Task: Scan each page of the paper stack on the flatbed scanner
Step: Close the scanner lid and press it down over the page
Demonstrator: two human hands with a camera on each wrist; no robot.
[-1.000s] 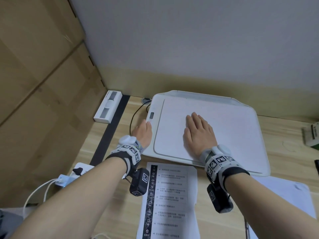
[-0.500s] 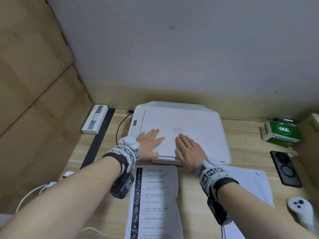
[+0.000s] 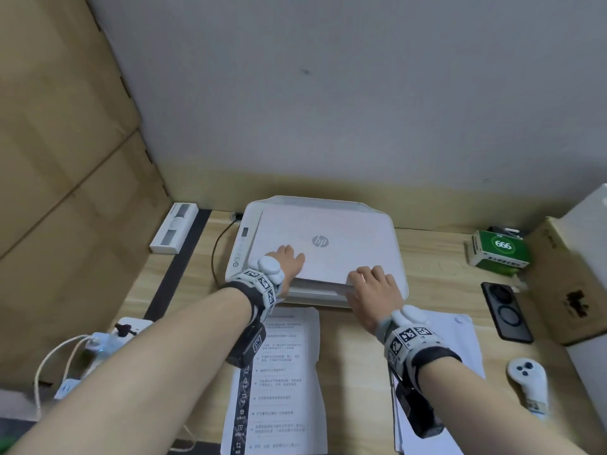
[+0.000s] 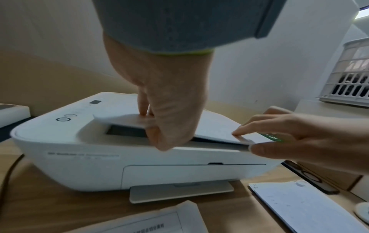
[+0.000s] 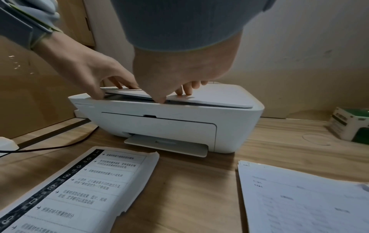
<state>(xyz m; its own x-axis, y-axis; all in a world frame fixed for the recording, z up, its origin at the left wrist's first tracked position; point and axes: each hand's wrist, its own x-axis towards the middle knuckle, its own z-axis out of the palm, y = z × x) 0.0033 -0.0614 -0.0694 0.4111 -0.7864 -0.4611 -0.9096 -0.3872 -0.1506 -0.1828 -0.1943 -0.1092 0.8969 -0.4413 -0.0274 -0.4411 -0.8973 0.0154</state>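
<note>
The white flatbed scanner (image 3: 239, 257) sits at the back of the wooden desk. Its lid (image 3: 345, 238) is raised a crack at the front, and a dark gap (image 4: 123, 131) shows under it. My left hand (image 3: 290, 261) pinches the lid's front left edge, fingers on top and thumb beneath (image 4: 153, 129). My right hand (image 3: 374, 287) pinches the front right edge the same way (image 5: 171, 96). A printed page stack (image 3: 282, 372) lies in front of the scanner. A second paper stack (image 3: 460, 349) lies to its right.
At the right are a green box (image 3: 499, 249), a dark phone (image 3: 505, 311), a white controller (image 3: 528, 377) and a cardboard box (image 3: 565, 284). A power strip with cables (image 3: 98, 346) and a long white box (image 3: 174, 228) sit on the left. Walls close in behind and left.
My left hand left the control panel and my right hand slid back off the lid's top. Both now hold the lid's front edge, which has lifted slightly.
</note>
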